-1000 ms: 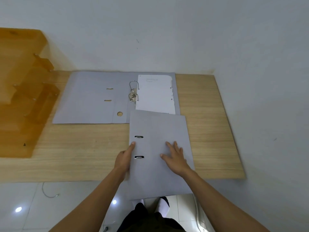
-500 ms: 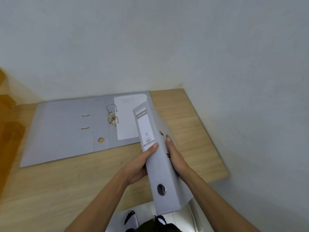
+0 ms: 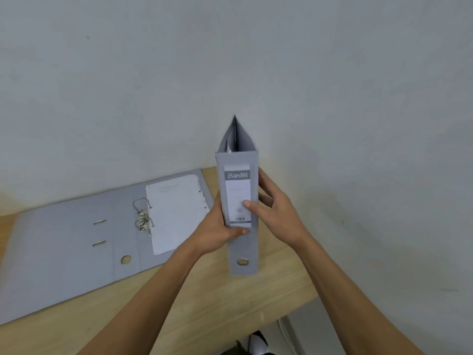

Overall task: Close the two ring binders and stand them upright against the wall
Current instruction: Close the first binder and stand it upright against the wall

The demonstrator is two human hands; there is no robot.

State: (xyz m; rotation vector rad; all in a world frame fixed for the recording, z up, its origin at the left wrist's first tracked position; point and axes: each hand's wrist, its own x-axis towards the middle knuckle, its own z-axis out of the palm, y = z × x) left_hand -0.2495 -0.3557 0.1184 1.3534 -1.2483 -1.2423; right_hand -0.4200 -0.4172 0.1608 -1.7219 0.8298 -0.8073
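Head view: I hold the closed grey cardboard ring binder (image 3: 239, 201) upright, spine toward me — left hand (image 3: 217, 231) and right hand (image 3: 275, 211) both clasping it. The open grey binder (image 3: 76, 242) lies flat at nine o'clock. Next, I judge: set mine against the wall (image 3: 230, 60) at twelve.

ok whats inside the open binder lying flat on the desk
Inside the open binder, a metal ring mechanism stands at the spine, with a white punched sheet lying to its right. Whether more sheets lie beneath it cannot be seen.
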